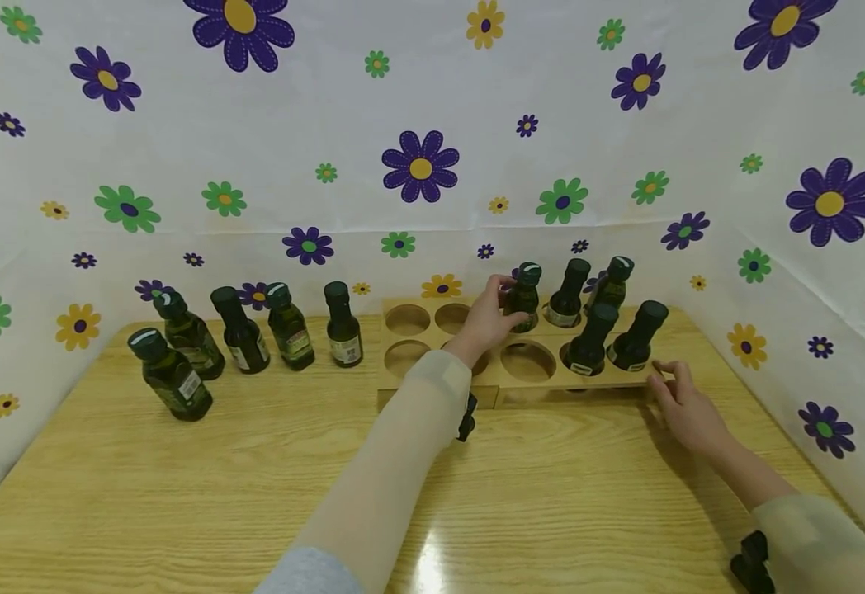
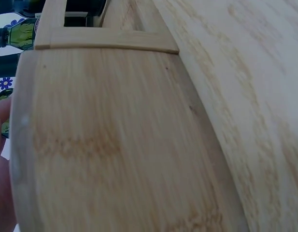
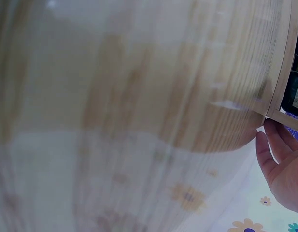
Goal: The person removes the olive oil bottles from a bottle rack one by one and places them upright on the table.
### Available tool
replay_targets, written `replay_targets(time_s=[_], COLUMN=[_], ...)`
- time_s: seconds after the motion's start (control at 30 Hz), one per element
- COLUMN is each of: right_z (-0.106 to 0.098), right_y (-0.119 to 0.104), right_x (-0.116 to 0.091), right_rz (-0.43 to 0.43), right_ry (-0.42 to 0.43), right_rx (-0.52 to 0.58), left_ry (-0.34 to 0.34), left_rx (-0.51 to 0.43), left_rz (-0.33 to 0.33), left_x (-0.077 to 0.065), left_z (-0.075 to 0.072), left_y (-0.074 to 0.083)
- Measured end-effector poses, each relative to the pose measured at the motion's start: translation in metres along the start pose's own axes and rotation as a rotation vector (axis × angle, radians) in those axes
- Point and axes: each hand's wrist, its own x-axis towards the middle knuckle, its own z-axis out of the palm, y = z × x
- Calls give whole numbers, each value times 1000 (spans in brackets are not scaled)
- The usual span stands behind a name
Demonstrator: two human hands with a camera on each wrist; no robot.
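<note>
My left hand reaches over the wooden rack and holds a small dark green glass bottle between thumb and fingers, at a back-row hole. The bottle stands upright, its lower part down in the hole. In the left wrist view, fingers show at the left edge, beside the rack's front board. My right hand is at the rack's front right corner, fingers extended and touching it. The right wrist view shows these fingertips against the corner. Several capped bottles stand in the rack's right holes.
Several similar green bottles stand in a loose group on the wooden table, left of the rack. Round holes in the rack's left and middle part hold no bottle. A flowered white cloth hangs behind and at both sides.
</note>
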Motion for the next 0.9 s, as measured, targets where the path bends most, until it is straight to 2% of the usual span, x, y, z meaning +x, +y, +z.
replay_targets(time_s=[0.13,0.37,0.53,0.63,0.9], right_z=[3,7,8,7,1], right_y=[-1,-4,-4,-3,1], right_x=[1,1,1,1,0], right_rz=[-15,4,-2,-2,-6], right_ry=[7,-18,-23,-28,-19], right_rx=[-16,22,9,6,-8], left_ry=[17,56,91,119,141], left_rx=[11,-5,-30,-51,-195], left_rz=[0,7,37,73,155], left_x=[-3,-11,-14,-14,-17], left_z=[-2,-5,-8,-11,-27], left_y=[-1,-3,-3,3,26])
